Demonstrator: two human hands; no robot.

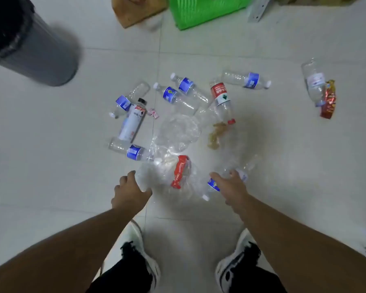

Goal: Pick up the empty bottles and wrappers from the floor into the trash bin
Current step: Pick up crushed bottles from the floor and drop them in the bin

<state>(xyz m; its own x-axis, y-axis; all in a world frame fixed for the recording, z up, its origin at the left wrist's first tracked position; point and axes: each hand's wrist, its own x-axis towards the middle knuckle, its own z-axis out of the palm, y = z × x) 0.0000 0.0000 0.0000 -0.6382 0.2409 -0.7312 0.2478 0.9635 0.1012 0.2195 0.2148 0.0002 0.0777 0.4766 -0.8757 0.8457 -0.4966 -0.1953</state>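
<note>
Empty bottles and wrappers lie scattered on the white tiled floor. My left hand (pixel 131 191) closes on the edge of a crushed clear bottle with a red label (pixel 179 173) just in front of my feet. My right hand (pixel 230 188) wraps over a clear bottle with a blue label (pixel 213 185) lying slantwise. Farther out are several blue-label bottles (pixel 170 94), a tall white bottle with a black cap (pixel 133 121), a red-label bottle (pixel 221 98), a clear plastic bag (pixel 178 132) and a yellowish wrapper (pixel 216 134). The grey trash bin (pixel 47 58) with a black liner stands at the far left.
A lone bottle (pixel 314 81) and a red wrapper (pixel 329 100) lie apart at the far right. A green bag (pixel 203 11), brown cardboard (pixel 135 11) and a metal shelf leg (pixel 258 9) line the far side. My shoes (pixel 140 240) stand close below the hands.
</note>
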